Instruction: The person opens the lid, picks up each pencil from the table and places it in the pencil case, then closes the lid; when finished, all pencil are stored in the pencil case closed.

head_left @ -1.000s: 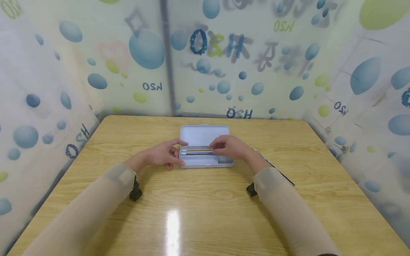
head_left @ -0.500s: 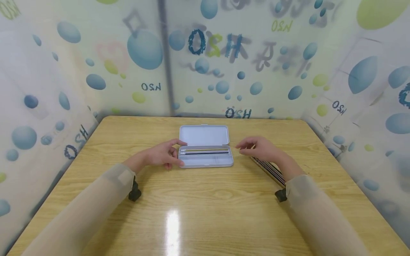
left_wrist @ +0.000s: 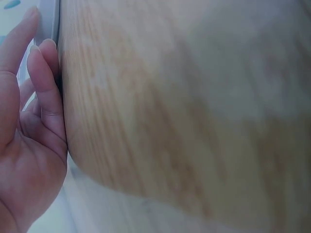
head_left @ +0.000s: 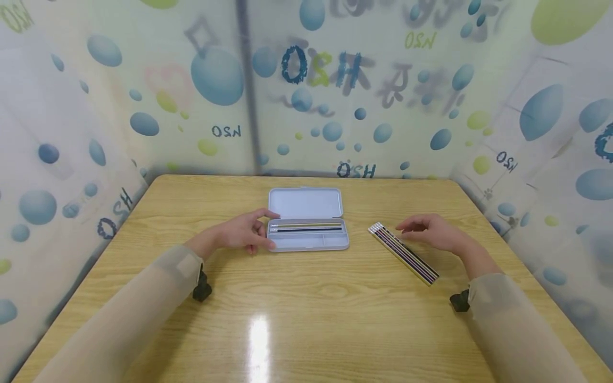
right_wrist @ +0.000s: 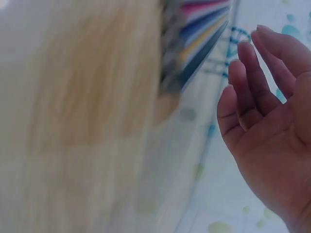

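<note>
A pale blue pencil case lies with its lid raised, and a few pencils rest in its long rear compartment. My left hand holds the case at its left end, index finger at the hinge corner and thumb at the front corner. To the right, several striped pencils with white eraser ends lie side by side, slanting across the table. My right hand hovers just right of their eraser ends, fingers loosely bent and nothing held. In the right wrist view the blurred pencils appear beyond its fingers.
The wooden table carries the case and the loose pencils. A front compartment and a small right-hand one show in the case. Patterned walls stand close behind the table and at both sides.
My right hand has left the pencils in the case and moved right, past the loose pencils, uncovering them. My left hand has stayed at the case.
</note>
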